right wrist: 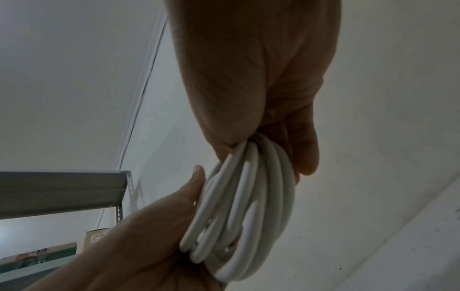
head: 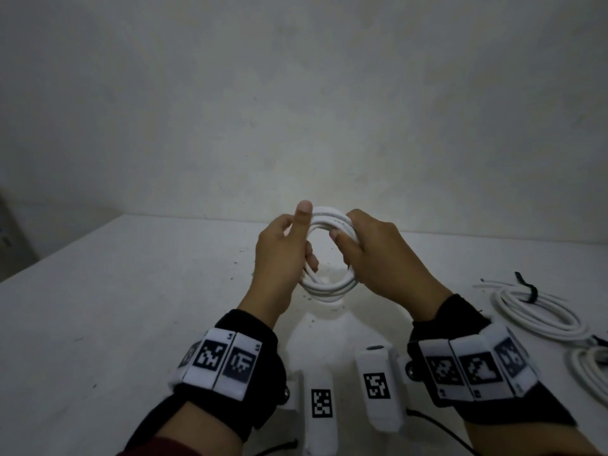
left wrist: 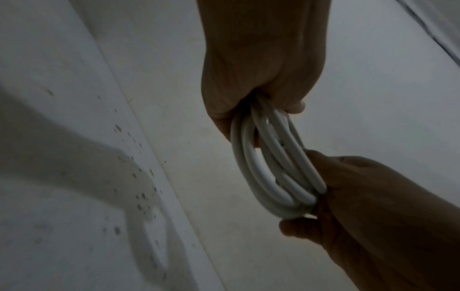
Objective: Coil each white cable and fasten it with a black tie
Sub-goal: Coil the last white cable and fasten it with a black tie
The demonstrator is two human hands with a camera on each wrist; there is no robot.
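Observation:
A coil of white cable of several loops hangs upright above the white table, held between both hands. My left hand grips the coil's left side, thumb pointing up along the loops. My right hand grips the right side, fingers curled over the top and thumb inside the ring. In the left wrist view the left hand clasps the coil from above and the right hand holds its far end. The right wrist view shows the right hand around the coil. I see no tie on this coil.
On the table at the right lies a coiled white cable bound with a black tie. Another white coil is cut off by the right edge. A wall stands just behind the table. A metal shelf shows in the right wrist view.

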